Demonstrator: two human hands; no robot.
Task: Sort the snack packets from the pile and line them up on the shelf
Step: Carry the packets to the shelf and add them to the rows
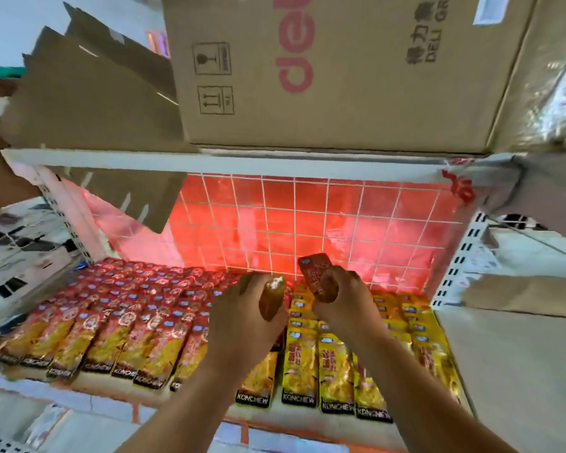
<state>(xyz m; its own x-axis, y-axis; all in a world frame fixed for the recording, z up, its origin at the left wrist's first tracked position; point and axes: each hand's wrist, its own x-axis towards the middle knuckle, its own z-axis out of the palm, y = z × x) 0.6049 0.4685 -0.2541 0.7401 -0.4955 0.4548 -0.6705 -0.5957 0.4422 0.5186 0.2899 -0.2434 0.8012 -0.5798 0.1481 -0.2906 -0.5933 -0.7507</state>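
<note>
Left hand [242, 312] gripping gold packet [273, 300], right hand [347, 299] pinching red packet [316, 273], rows of packets [118, 328] on shelf [89, 398] beneath

Viewpoint: worn on the person's head, wide-angle, right at the front of the shelf [111, 395].
Facing: forward and down, towards the red back panel [307, 223] at the far side.
Nearness: close; the cardboard box [340, 76] above looms large.
</note>
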